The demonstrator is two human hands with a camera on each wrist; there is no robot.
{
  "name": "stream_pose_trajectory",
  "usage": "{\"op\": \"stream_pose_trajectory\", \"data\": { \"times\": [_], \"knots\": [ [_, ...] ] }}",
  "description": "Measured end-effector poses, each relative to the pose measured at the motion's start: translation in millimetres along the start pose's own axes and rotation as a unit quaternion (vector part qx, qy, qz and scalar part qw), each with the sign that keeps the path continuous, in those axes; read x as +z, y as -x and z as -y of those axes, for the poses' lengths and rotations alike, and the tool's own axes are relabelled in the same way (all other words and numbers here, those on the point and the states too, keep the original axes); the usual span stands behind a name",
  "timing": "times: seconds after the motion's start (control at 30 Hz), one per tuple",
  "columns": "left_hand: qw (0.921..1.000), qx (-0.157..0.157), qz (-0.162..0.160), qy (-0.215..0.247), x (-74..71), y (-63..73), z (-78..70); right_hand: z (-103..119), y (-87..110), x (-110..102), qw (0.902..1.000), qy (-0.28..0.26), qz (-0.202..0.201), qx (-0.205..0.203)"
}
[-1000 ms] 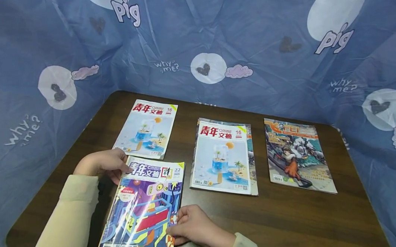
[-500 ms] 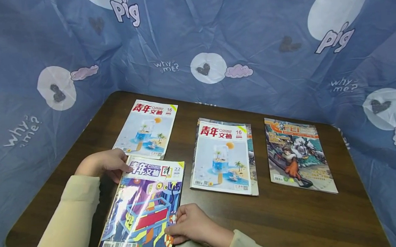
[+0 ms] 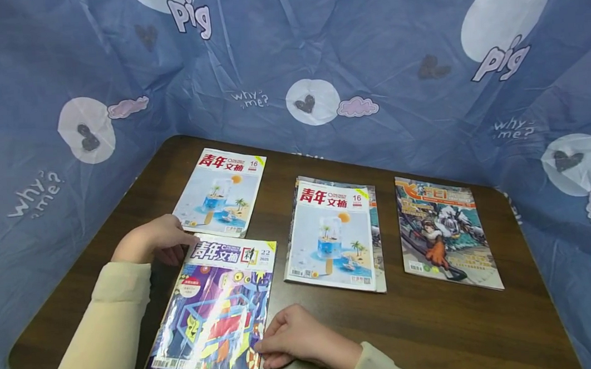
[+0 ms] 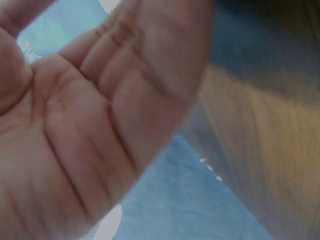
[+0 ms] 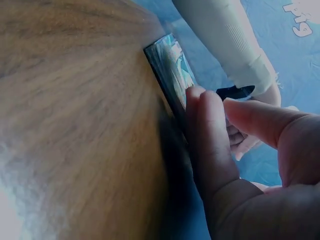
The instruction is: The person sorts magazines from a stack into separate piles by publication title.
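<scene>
A glossy purple-and-blue magazine (image 3: 216,305) lies at the near left of the table, over at least one other magazine whose edge shows at its lower left. My left hand (image 3: 160,239) pinches its upper left corner, thumb on the cover. Along its right edge, my right hand (image 3: 296,340) pinches the side between thumb and fingertips. In the right wrist view, the stacked page edges (image 5: 167,75) appear beyond the right hand's fingers (image 5: 212,130). The left wrist view holds mostly the palm (image 4: 85,135); the magazine is hidden there.
A pale beach-cover magazine (image 3: 221,194) lies just behind. In the middle another beach-cover magazine (image 3: 328,235) sits over a second one. A comic-style magazine (image 3: 443,232) lies at the right. Blue printed cloth (image 3: 268,52) surrounds the brown table (image 3: 433,322).
The purple magazine has shifted slightly right and the glare on its cover has changed, with the lower magazine's edge now showing at lower left. My right hand has moved slightly right.
</scene>
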State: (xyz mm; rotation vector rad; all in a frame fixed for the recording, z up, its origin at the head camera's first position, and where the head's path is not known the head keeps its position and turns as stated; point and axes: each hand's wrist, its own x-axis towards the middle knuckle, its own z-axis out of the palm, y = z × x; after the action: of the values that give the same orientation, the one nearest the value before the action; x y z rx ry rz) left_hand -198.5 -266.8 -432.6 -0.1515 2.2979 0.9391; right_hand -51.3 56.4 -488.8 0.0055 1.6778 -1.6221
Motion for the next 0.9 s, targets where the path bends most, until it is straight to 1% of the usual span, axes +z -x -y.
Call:
{"op": "stream_pose_trajectory", "data": {
  "times": [0.1,0.17,0.23,0.33,0.43,0.53,0.73,0.83,0.9],
  "knots": [
    [0.9996,-0.003,-0.028,0.002,-0.7,3.4,-5.3,0.4,1.9,-4.7,0.9999,-0.006,0.014,-0.004],
    [0.9984,-0.006,-0.055,-0.001,-0.5,5.1,-9.5,2.2,2.9,-7.4,0.9997,-0.012,0.018,-0.011],
    [0.9963,-0.007,-0.085,-0.010,-0.2,6.4,-14.4,5.8,4.0,-10.4,0.9995,-0.017,0.020,-0.017],
    [0.9918,0.001,-0.126,-0.022,1.4,7.5,-23.1,12.4,5.7,-15.6,0.9991,-0.026,0.019,-0.027],
    [0.9870,0.020,-0.155,-0.037,4.8,8.5,-32.8,19.5,7.8,-21.5,0.9987,-0.030,0.015,-0.038],
    [0.9818,0.043,-0.179,-0.046,9.5,8.3,-42.4,25.4,8.9,-28.5,0.9977,-0.034,0.004,-0.059],
    [0.9751,0.076,-0.205,-0.037,22.5,4.9,-67.3,37.8,11.6,-44.6,0.9925,-0.037,-0.034,-0.111],
    [0.9667,0.106,-0.228,-0.046,28.7,2.0,-78.6,42.4,11.9,-54.0,0.9887,-0.017,-0.065,-0.134],
    [0.9597,0.131,-0.244,-0.048,33.1,0.3,-85.8,43.8,11.1,-60.9,0.9843,-0.007,-0.092,-0.151]
  ]
}}
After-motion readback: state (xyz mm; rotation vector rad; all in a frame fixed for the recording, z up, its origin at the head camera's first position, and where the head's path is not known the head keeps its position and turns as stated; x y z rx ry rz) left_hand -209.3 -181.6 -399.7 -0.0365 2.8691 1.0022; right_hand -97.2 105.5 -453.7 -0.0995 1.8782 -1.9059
